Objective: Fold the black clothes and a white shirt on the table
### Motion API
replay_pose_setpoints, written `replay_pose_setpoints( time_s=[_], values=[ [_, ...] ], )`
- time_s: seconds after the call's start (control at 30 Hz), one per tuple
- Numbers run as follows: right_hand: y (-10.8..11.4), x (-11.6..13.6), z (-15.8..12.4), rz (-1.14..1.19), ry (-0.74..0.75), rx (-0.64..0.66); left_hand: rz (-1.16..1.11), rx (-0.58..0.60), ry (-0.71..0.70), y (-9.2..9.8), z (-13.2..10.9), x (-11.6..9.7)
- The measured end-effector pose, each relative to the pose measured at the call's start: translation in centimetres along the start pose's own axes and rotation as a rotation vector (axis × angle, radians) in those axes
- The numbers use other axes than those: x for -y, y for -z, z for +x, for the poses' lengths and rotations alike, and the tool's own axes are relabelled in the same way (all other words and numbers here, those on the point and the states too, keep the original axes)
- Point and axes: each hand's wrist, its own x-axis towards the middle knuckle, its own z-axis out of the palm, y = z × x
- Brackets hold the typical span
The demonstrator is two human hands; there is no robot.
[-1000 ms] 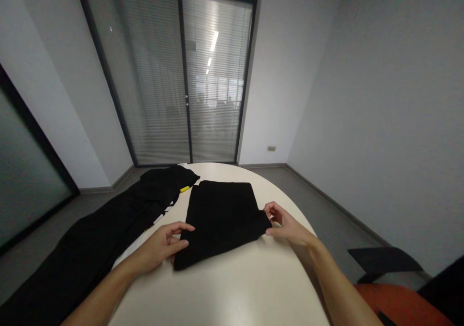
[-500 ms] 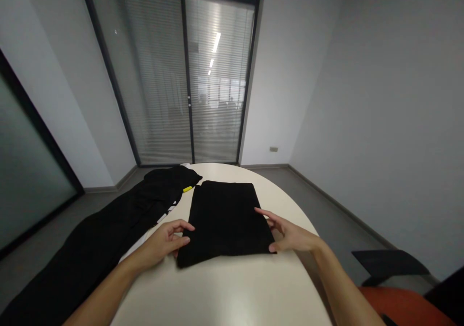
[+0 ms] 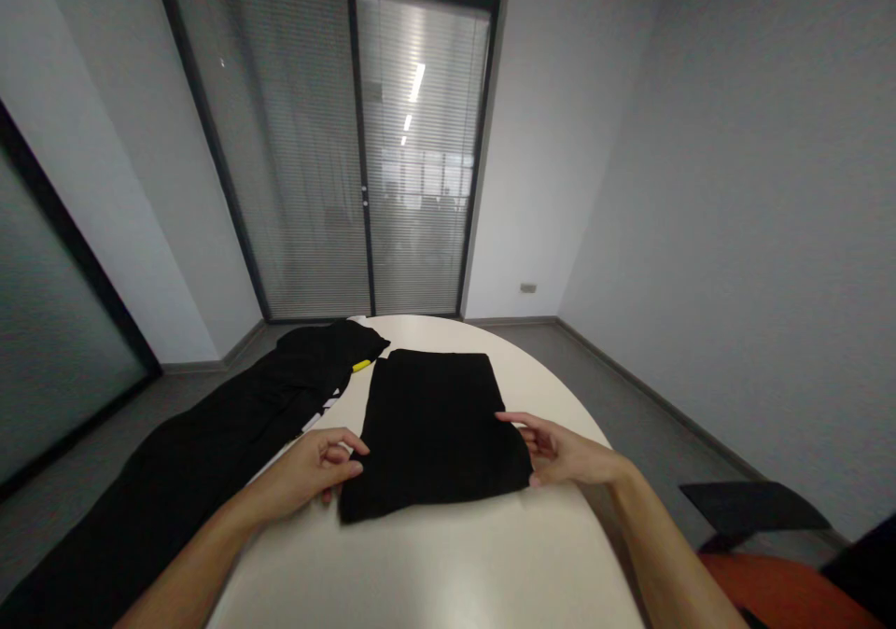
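Note:
A folded black cloth garment (image 3: 434, 433) lies flat on the pale round table (image 3: 420, 573) in front of me; its exact kind cannot be made out. My left hand (image 3: 318, 466) is at its left edge, index finger and thumb apart and touching the cloth near the front left corner. At the right edge rests my right hand (image 3: 560, 452), with the index finger stretched along the side and the thumb by the front right corner. Both hands are open, the fingers loosely bent.
Another black garment (image 3: 231, 414) spreads along the table's left side and hangs past its edge. Beside it show a yellow item (image 3: 361, 366) and small white pieces (image 3: 312, 420). A chair with a red seat (image 3: 777, 587) stands at the right. Glass doors with blinds (image 3: 420, 190) are behind.
Both hands have slid slightly toward me. The garment's near edge has come a little closer, and its front right corner looks more rounded.

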Motion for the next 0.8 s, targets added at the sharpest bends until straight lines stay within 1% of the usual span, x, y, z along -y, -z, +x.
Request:
replay_pose_setpoints(
  time_s=[0.07,0.13,0.2,0.27,0.33,0.4,0.5,0.63,0.8],
  values=[
    [0.1,-0.1,0.0,-0.007,-0.044,0.006,0.001,-0.009,0.002,-0.1,0.0,-0.2],
    [0.3,-0.3,-0.2,0.01,-0.023,-0.024,-0.021,-0.016,-0.006,-0.2,0.0,-0.3],
    [0.6,-0.5,-0.3,0.059,0.05,-0.07,-0.036,-0.026,-0.012,-0.3,0.0,-0.4],
    [0.9,-0.7,-0.4,0.134,0.136,-0.084,-0.045,-0.041,-0.012,-0.3,0.1,-0.4],
    [1.1,-0.9,-0.3,0.18,0.215,-0.053,-0.054,-0.057,-0.015,-0.2,0.2,-0.5],
    [1.0,-0.9,-0.2,0.175,0.252,-0.007,-0.068,-0.071,-0.023,-0.1,0.2,-0.7],
    [0.5,-0.8,0.1,0.14,0.183,0.015,-0.079,-0.062,-0.026,0.0,0.2,-0.8],
    [0.3,-0.4,0.0,0.107,0.058,0.001,-0.066,-0.035,0.002,0.1,0.2,-0.4],
    [0.7,-0.4,-0.5,0.115,0.007,0.03,-0.051,0.024,0.019,0.1,-0.1,-0.5]
  ],
)
